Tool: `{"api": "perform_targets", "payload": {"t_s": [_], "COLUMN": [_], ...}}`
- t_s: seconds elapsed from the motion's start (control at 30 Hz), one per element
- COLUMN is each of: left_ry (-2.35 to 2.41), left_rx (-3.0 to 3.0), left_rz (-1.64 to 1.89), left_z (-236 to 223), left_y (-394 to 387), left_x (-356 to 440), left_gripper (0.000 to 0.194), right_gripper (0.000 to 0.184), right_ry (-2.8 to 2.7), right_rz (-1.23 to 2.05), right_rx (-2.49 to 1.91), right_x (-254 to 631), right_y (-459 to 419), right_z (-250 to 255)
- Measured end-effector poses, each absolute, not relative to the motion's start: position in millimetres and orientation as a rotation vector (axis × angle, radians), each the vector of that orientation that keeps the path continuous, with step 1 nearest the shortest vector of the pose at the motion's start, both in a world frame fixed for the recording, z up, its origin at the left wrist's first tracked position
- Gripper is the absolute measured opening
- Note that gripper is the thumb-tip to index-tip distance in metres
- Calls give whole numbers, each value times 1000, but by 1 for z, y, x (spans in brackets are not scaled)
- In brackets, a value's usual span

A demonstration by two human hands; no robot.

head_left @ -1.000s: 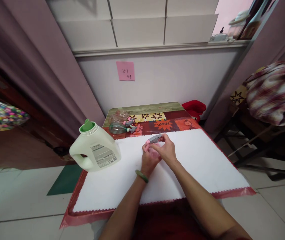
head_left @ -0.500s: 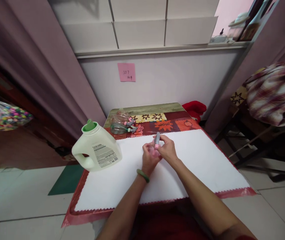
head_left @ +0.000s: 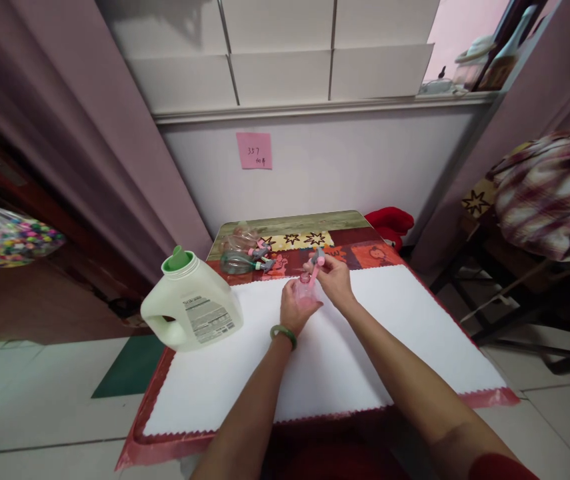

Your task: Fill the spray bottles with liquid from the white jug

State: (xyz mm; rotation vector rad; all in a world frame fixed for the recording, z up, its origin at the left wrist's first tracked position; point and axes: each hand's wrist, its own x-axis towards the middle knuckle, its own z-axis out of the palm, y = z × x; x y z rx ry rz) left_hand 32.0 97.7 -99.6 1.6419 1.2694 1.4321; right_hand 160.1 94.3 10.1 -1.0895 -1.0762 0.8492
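Note:
My left hand is wrapped round a clear pink bottle, whose threaded neck stands uncovered. Just above and to the right, my right hand grips a grey and pink trigger spray head. The spray head is off the neck, with its pink trigger pointing down beside the bottle. Left of my hands stands a large pale green jug with a green spout in its uncapped mouth. Whether the spray head's tube is still inside the bottle I cannot tell.
Several clear spray bottles lie at the table's back left. A white mat with a zigzag edge covers the front of the table. A bag of coloured beads hangs at the left. Plaid cloth is heaped at the right.
My right hand has turned the spray head and lifted it up and to the right, off the bottle. The neck now shows. My left hand has stayed on the bottle.

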Motion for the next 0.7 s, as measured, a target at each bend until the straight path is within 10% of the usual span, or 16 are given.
{"api": "perform_targets", "payload": {"t_s": [0.7], "left_ry": [1390], "left_rx": [1559], "left_rz": [1247], "left_z": [-93], "left_y": [92], "left_x": [30], "left_gripper": [94], "right_gripper": [50], "right_ry": [-569], "right_rz": [705], "right_rx": [-929], "right_x": [200], "right_y": [99], "right_z": [38]}}
